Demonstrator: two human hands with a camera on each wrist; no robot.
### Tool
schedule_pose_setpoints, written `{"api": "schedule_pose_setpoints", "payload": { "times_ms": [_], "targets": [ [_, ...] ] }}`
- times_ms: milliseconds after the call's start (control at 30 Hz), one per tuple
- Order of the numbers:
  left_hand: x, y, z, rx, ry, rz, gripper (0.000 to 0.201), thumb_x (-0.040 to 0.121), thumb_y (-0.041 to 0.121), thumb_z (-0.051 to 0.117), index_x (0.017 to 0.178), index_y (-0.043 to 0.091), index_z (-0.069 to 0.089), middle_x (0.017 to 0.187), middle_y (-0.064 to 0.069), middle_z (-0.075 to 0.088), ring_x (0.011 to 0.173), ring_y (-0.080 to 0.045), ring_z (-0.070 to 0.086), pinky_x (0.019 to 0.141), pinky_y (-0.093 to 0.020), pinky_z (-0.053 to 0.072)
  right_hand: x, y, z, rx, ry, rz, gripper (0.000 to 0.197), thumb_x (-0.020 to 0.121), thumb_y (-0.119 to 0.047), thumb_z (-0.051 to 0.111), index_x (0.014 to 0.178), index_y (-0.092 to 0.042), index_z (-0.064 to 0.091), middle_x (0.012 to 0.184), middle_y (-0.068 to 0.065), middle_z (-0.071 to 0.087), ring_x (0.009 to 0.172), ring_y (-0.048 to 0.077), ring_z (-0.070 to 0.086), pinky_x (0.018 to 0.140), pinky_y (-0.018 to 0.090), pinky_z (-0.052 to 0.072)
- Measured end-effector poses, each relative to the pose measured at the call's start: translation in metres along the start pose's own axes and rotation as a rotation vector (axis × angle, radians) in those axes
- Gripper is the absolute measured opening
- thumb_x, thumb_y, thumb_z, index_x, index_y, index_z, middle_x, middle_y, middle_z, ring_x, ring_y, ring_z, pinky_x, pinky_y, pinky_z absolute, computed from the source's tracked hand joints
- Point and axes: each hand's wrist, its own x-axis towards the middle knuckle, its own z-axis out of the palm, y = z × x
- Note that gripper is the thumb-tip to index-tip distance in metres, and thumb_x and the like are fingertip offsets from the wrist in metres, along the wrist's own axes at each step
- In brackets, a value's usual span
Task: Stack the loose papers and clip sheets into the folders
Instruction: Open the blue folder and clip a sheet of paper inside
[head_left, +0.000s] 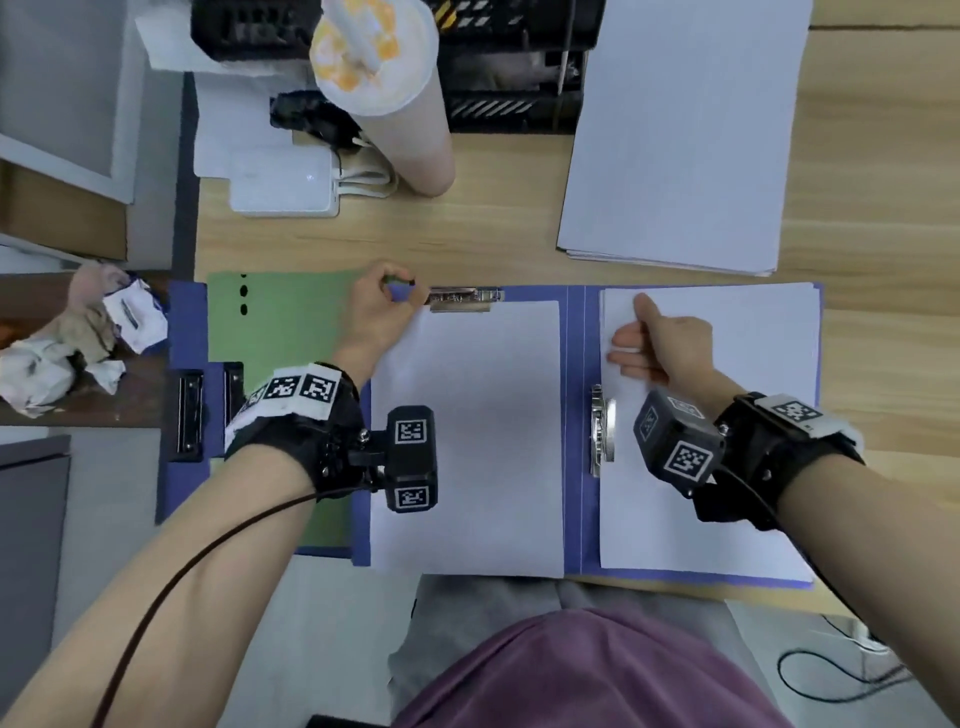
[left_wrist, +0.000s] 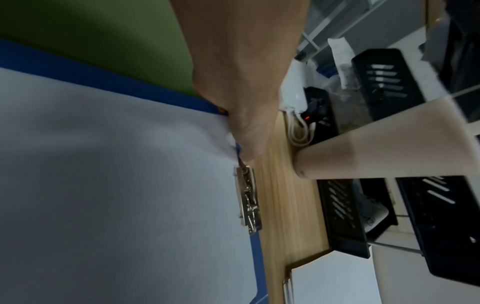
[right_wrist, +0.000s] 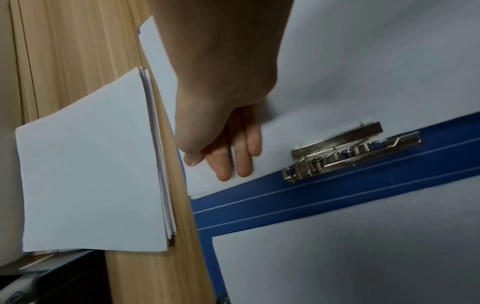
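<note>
Head view: an open blue folder (head_left: 574, 415) lies flat at the near edge of the wooden desk (head_left: 493, 244), with white sheets on both leaves. The left hand (head_left: 376, 312), fingers curled, pinches the lever end of the top clip (head_left: 465, 300) over the left sheets (head_left: 467, 441); the left wrist view shows the clip lying on that paper's top edge. The right hand (head_left: 660, 343) rests with fingers extended flat on the right sheets (head_left: 727, 467), steadying them just beside the side clip (head_left: 602, 431). The step in hand appears to be clamping the left stack; next, the lever likely needs pressing fully down while the paper stays square. A loose paper stack (head_left: 675, 145) waits beyond, well apart. A green folder (head_left: 275, 322) lies partly under the blue one. A tall drink cup (head_left: 395, 93), nearest the clip, is the likeliest thing to be knocked.
</note>
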Motion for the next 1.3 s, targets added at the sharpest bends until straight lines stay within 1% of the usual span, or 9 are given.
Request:
{"api": "schedule_pose_setpoints", "payload": {
  "times_ms": [433,600,700,800,967,1067,1133,1200,1300],
  "targets": [
    [0.003,-0.004,-0.013,0.017,-0.072,-0.058,0.019,0.08,0.03,0.075,0.078,0.035,0.057,0.059,0.014,0.04,0.055,-0.005,0.04,0.061,-0.025,0.037,0.002,0.008,0.011,0.029,0.13,-0.079,0.047,0.093,-0.042,0.058,0.062,-0.006,0.06,0.047,0.003,0.062,0.043,0.018,0.061,0.041,0.02,0.043],
    [-0.008,-0.007,-0.024,-0.052,-0.034,-0.083,0.018,0.091,0.009,0.057,0.105,0.02,0.058,0.078,0.007,0.048,0.069,-0.007,0.047,0.063,-0.014,0.041,0.001,0.008,0.011,0.046,0.12,-0.111,0.048,0.094,-0.042,0.057,0.062,-0.005,0.058,0.044,0.002,0.06,0.04,0.015,0.058,0.041,0.019,0.041],
    [-0.021,-0.022,-0.04,-0.021,0.108,-0.138,0.03,0.09,0.008,0.053,0.118,0.015,0.057,0.107,-0.001,0.053,0.096,-0.015,0.051,0.082,-0.024,0.044,0.004,0.011,0.012,0.045,0.135,-0.128,0.048,0.094,-0.041,0.057,0.061,-0.005,0.058,0.044,0.003,0.059,0.04,0.015,0.057,0.04,0.019,0.04],
    [-0.039,-0.032,-0.047,-0.044,0.082,-0.252,0.032,0.095,0.013,0.05,0.127,0.014,0.053,0.111,0.002,0.054,0.1,-0.014,0.051,0.085,-0.026,0.04,0.009,0.014,0.012,0.047,0.138,-0.144,0.049,0.092,-0.043,0.057,0.058,-0.007,0.058,0.047,0.006,0.06,0.042,0.018,0.057,0.04,0.02,0.039],
    [-0.07,-0.017,-0.045,-0.155,0.022,-0.304,0.017,0.092,0.012,0.046,0.102,0.02,0.058,0.092,0.002,0.061,0.077,-0.015,0.054,0.064,-0.026,0.041,0.01,0.016,0.009,0.111,0.068,-0.165,0.045,0.094,-0.037,0.056,0.059,-0.007,0.058,0.049,0.005,0.061,0.045,0.018,0.058,0.039,0.019,0.04],
    [-0.096,0.012,-0.053,-0.193,0.051,-0.232,0.029,0.093,0.003,0.042,0.087,0.027,0.057,0.085,0.006,0.064,0.067,-0.009,0.058,0.057,-0.019,0.045,0.005,0.012,0.005,0.241,-0.058,-0.089,0.043,0.097,-0.025,0.048,0.055,-0.014,0.046,0.043,-0.001,0.05,0.04,0.016,0.048,0.037,0.016,0.025],
    [-0.115,0.042,-0.062,-0.163,0.027,-0.162,0.031,0.092,0.0,0.043,0.087,0.026,0.059,0.083,0.005,0.066,0.058,-0.004,0.059,0.045,-0.011,0.042,-0.006,0.007,-0.001,0.264,-0.19,0.013,0.039,0.1,-0.026,0.041,0.064,-0.013,0.049,0.045,-0.002,0.054,0.044,0.017,0.051,0.036,0.016,0.03],
    [-0.136,0.076,-0.067,-0.148,-0.012,-0.103,0.029,0.093,0.003,0.047,0.092,0.027,0.062,0.078,0.009,0.067,0.051,0.002,0.06,0.044,-0.009,0.042,-0.027,0.0,-0.013,0.194,-0.344,0.097,0.032,0.102,-0.037,0.038,0.091,-0.012,0.056,0.068,0.003,0.072,0.062,0.021,0.065,0.053,0.026,0.052],
    [-0.166,0.129,-0.06,-0.135,-0.147,0.021,0.021,0.095,0.015,0.054,0.103,0.031,0.065,0.078,0.017,0.071,0.064,0.001,0.065,0.053,-0.015,0.049,-0.055,-0.015,-0.037,0.072,-0.615,0.068,0.033,0.097,-0.049,0.045,0.109,-0.02,0.056,0.114,0.008,0.068,0.101,0.03,0.065,0.092,0.049,0.052]
  ]
}}
